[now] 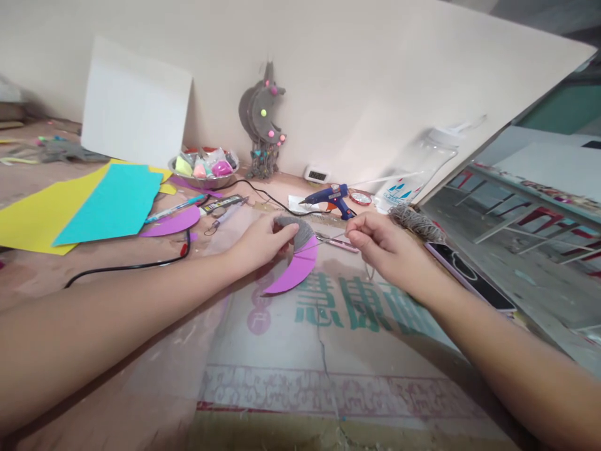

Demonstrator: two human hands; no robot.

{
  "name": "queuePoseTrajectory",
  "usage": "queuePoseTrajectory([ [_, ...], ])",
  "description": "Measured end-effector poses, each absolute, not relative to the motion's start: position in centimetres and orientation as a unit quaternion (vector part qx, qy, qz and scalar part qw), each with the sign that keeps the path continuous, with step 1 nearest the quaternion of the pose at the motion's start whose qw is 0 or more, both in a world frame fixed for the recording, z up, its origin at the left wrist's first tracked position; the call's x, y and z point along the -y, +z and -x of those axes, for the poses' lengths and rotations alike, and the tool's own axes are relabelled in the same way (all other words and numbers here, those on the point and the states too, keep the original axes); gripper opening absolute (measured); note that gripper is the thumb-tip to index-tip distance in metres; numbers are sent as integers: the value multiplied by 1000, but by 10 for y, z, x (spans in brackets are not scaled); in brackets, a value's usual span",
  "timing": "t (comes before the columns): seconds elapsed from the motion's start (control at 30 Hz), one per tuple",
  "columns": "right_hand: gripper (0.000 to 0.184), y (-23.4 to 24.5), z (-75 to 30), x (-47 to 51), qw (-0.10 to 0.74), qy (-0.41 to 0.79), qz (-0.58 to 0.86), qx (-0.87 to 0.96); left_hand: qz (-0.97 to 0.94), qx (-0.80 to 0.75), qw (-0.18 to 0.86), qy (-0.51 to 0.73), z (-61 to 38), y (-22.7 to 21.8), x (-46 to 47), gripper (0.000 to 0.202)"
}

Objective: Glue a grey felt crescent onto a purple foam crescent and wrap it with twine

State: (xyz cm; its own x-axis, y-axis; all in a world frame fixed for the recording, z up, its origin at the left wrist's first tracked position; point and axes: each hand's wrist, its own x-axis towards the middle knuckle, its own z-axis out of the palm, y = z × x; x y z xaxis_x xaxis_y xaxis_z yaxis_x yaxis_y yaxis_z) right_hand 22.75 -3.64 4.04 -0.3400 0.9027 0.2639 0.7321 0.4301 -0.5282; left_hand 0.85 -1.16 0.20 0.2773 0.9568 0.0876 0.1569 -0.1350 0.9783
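My left hand (272,241) grips a purple paper crescent (300,269) by its upper end, thumb on top. Grey yarn is wound closely round that upper part (303,232), while the lower tip is bare purple. From the crescent a strand of grey yarn (331,239) runs to my right hand (375,241), whose thumb and forefinger pinch it. A loose bit of the strand hangs below the right hand. Behind the strand, partly covered, lies a pair of scissors (345,245) on the table.
A grey yarn ball (416,223) and a dark-screened phone (469,275) lie at right. Behind stand a blue glue gun (328,197), a clear bottle (417,166) and a bowl (204,180) of coloured packets. Yellow (32,203) and turquoise sheets (110,203) lie left; a yarn-covered moon (263,113) is by the wall.
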Motion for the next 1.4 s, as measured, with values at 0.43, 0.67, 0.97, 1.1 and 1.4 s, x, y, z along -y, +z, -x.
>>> queuePoseTrajectory([
  [0.43, 25, 32, -224, 33, 284, 360, 524, 718, -639, -434, 495, 398, -9, 0, 10, 24],
  [0.67, 35, 18, -203, 47, 228, 543, 459, 666, -648, -427, 483, 406, -9, 0, 10, 22],
  [0.97, 24, 20, -213, 43, 202, 244, 506, 802, -699, -402, 447, 387, -9, -9, 8, 14],
  [1.1, 24, 19, -206, 50, 273, 224, 519, 778, -731, -381, 429, 369, -9, -13, 7, 13],
  [1.4, 21, 17, -218, 33, 219, 259, 515, 787, -679, -390, 503, 366, -8, -5, 5, 14],
])
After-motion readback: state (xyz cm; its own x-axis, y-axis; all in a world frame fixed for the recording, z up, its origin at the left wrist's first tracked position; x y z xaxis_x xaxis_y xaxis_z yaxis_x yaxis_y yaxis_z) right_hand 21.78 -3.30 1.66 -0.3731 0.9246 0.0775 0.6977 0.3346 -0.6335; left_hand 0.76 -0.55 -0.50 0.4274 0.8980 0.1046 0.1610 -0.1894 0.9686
